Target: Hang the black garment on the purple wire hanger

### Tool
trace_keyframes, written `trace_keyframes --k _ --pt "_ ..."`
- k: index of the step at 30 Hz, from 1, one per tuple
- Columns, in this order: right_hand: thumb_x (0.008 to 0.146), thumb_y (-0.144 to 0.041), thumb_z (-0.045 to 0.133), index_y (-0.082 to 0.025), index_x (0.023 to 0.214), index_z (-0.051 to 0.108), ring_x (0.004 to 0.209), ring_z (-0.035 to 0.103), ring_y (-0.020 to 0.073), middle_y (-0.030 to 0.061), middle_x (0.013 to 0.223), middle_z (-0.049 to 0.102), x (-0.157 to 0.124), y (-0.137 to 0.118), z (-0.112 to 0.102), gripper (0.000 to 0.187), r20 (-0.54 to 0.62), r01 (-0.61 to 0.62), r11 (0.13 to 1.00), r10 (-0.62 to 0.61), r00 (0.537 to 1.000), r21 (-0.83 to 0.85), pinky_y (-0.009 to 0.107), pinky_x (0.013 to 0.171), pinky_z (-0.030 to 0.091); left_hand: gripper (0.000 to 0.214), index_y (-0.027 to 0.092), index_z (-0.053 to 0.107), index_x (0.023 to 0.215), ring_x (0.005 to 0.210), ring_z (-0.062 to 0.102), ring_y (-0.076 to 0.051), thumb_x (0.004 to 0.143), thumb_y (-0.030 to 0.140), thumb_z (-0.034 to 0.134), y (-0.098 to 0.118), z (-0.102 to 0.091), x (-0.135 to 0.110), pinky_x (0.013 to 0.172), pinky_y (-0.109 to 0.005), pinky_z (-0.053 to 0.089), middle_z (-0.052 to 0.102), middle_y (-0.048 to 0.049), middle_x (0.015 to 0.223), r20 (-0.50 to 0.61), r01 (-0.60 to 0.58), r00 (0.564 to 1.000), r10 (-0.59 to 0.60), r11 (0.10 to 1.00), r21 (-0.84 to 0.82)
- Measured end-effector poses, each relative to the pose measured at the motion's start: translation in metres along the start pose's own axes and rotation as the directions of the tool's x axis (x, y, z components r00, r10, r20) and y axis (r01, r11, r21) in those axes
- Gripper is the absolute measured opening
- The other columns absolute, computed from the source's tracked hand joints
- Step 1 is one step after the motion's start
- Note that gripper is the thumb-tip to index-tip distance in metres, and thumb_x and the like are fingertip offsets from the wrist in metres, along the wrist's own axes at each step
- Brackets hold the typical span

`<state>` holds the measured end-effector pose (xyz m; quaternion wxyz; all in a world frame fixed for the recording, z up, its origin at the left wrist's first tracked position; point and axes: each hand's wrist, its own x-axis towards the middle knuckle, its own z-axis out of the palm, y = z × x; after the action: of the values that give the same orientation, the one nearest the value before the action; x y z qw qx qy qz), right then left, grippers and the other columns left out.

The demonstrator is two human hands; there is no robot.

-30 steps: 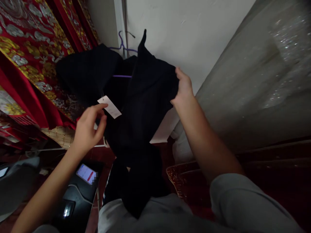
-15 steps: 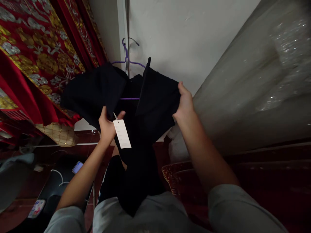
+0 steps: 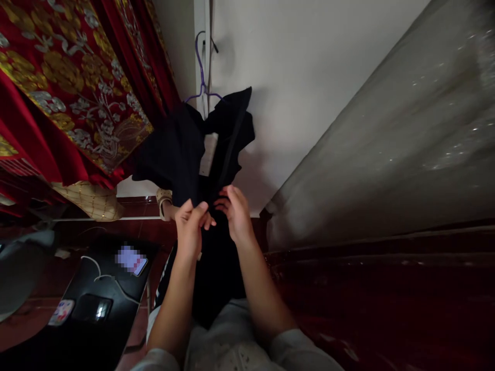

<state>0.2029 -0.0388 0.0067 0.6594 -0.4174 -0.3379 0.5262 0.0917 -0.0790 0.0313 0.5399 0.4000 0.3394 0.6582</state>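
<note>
The black fabric garment [image 3: 178,149] hangs at twelve o'clock against the wall. My left hand [image 3: 190,229] and right hand [image 3: 236,216] each pinch its front edges at centre, lightly I judge, since the thin purple wire hanger [image 3: 201,72] bears its weight. A white paper tag [image 3: 209,153] dangles at the neck.

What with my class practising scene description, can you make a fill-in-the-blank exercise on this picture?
The left hand and right hand both pinch a ____ garment.
The garment hangs on a ____ hanger against the wall.
A phone lies on the dark table on the person's ____ side.
Missing words: black, purple, left.
</note>
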Motion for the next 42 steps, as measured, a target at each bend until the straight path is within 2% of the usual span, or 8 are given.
trace_keyframes --k 3,9,13,20,27,34,38,42 --pt "0.082 -0.074 0.065 -0.020 0.071 0.057 0.061 0.052 0.0134 -0.0004 0.067 0.056 0.001 0.006 0.012 0.056 0.196 -0.079 0.965 0.130 0.972 -0.248 0.027 0.058 0.040 0.031 0.023 0.068 0.067 0.047 0.045 -0.012 0.082 0.045 0.084 0.007 -0.002 -0.015 0.051 -0.027 0.041 0.051 0.0023 0.055 0.070 -0.031 0.997 0.016 0.976 0.215" --pt "0.081 -0.073 0.065 -0.020 0.053 0.051 0.049 0.041 0.0113 -0.0009 0.049 0.047 -0.011 -0.005 -0.003 0.062 0.274 -0.068 0.897 0.204 0.940 -0.437 0.028 0.052 0.029 0.008 0.032 0.078 0.097 0.088 0.065 -0.020 0.089 0.031 0.076 0.021 -0.013 -0.019 0.082 -0.034 0.055 0.068 -0.0037 0.094 0.035 -0.299 0.953 0.301 0.915 0.272" --pt "0.080 -0.077 0.064 -0.020 0.050 0.046 0.049 0.038 0.0093 -0.0016 0.048 0.043 -0.030 -0.018 -0.012 0.067 0.324 0.014 0.880 0.159 0.933 -0.474 0.027 0.051 0.026 0.033 0.028 0.073 0.115 0.102 0.067 -0.019 0.086 0.013 0.069 0.005 -0.030 -0.004 0.094 -0.032 0.053 0.070 -0.0038 0.108 0.093 -0.218 0.975 0.202 0.950 0.225" --pt "0.098 -0.067 0.051 -0.020 0.061 0.045 0.053 0.041 0.0094 -0.0027 0.054 0.042 -0.043 -0.024 -0.007 0.060 0.402 0.125 0.933 0.023 0.915 -0.337 0.026 0.055 0.033 0.020 0.021 0.064 0.109 0.101 0.065 -0.018 0.091 0.011 0.064 -0.014 -0.033 -0.004 0.095 -0.031 0.051 0.065 -0.0037 0.103 0.337 -0.289 0.931 0.143 0.851 0.438" --pt "0.101 -0.057 0.054 -0.017 0.086 0.063 0.054 0.045 0.0093 -0.0043 0.058 0.048 -0.046 -0.021 -0.008 0.044 0.507 0.098 0.968 0.035 0.861 -0.232 0.025 0.056 0.037 0.020 0.024 0.064 0.121 0.112 0.063 -0.021 0.102 0.022 0.059 -0.022 -0.022 -0.007 0.103 -0.034 0.048 0.066 -0.0061 0.116 0.177 -0.447 0.890 0.421 0.723 0.527" --pt "0.096 -0.063 0.058 -0.016 0.072 0.060 0.042 0.042 0.0071 -0.0042 0.048 0.049 -0.042 -0.021 -0.010 0.052 0.495 0.025 0.961 0.119 0.861 -0.274 0.023 0.047 0.031 0.012 0.022 0.069 0.108 0.105 0.067 -0.021 0.102 0.025 0.059 -0.025 -0.031 -0.005 0.096 -0.033 0.051 0.071 -0.0074 0.109 0.305 -0.474 0.880 0.363 0.700 0.534" --pt "0.093 -0.065 0.060 -0.016 0.065 0.061 0.036 0.041 0.0068 -0.0030 0.042 0.049 -0.039 -0.022 -0.011 0.057 0.488 -0.032 0.945 0.197 0.850 -0.326 0.022 0.043 0.029 0.012 0.020 0.064 0.094 0.071 0.058 -0.012 0.101 0.028 0.062 -0.037 -0.023 -0.009 0.068 -0.022 0.047 0.061 0.0008 0.078 0.136 -0.402 0.912 0.388 0.770 0.495" --pt "0.089 -0.067 0.063 -0.016 0.069 0.065 0.036 0.040 0.0066 -0.0025 0.042 0.051 -0.038 -0.024 -0.008 0.056 0.441 -0.070 0.964 0.180 0.879 -0.256 0.021 0.041 0.027 0.008 0.019 0.068 0.098 0.080 0.064 -0.014 0.098 0.026 0.065 -0.043 -0.014 -0.013 0.074 -0.023 0.051 0.066 -0.0016 0.086 0.067 -0.384 0.911 0.407 0.781 0.493"
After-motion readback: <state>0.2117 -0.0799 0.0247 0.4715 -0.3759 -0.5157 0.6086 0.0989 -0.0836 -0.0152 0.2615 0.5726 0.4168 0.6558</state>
